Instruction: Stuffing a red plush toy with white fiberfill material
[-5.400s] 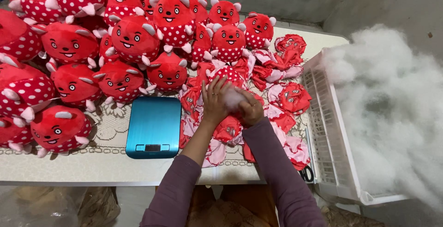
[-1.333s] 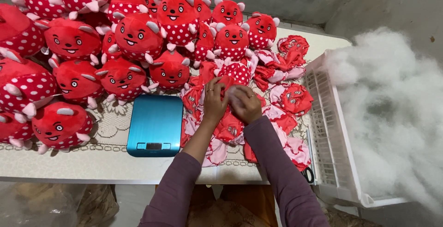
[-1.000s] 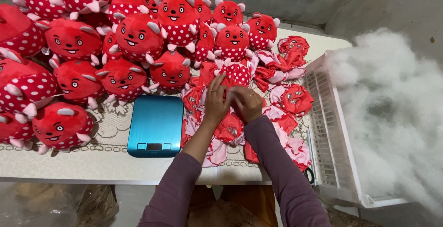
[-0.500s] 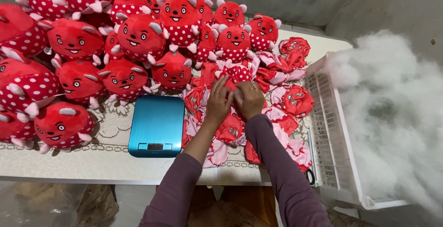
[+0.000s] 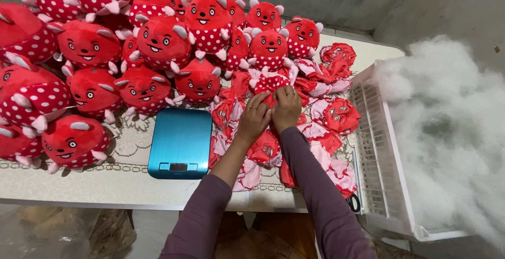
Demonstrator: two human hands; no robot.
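Note:
My left hand [image 5: 253, 121] and my right hand [image 5: 287, 109] are pressed together around a red, white-dotted plush toy [image 5: 269, 83] that bulges out above my fingers. Both hands grip it over a heap of flat, unstuffed red and pink toy skins [image 5: 326, 132] on the table. A blue digital kitchen scale [image 5: 180, 142] lies just left of my left wrist with nothing on it. Both forearms wear purple sleeves.
Many stuffed red plush toys [image 5: 152, 43] with faces are piled over the left and back of the lace-covered table [image 5: 105, 185]. A white plastic crate [image 5: 376, 148] heaped with white fibre filling [image 5: 447, 132] stands at the right. Grey wall behind.
My hands have stayed clasped on the toy over the skins, kneading it with small shifts; earlier a tuft of white filling showed between them, now only the red dotted fabric shows.

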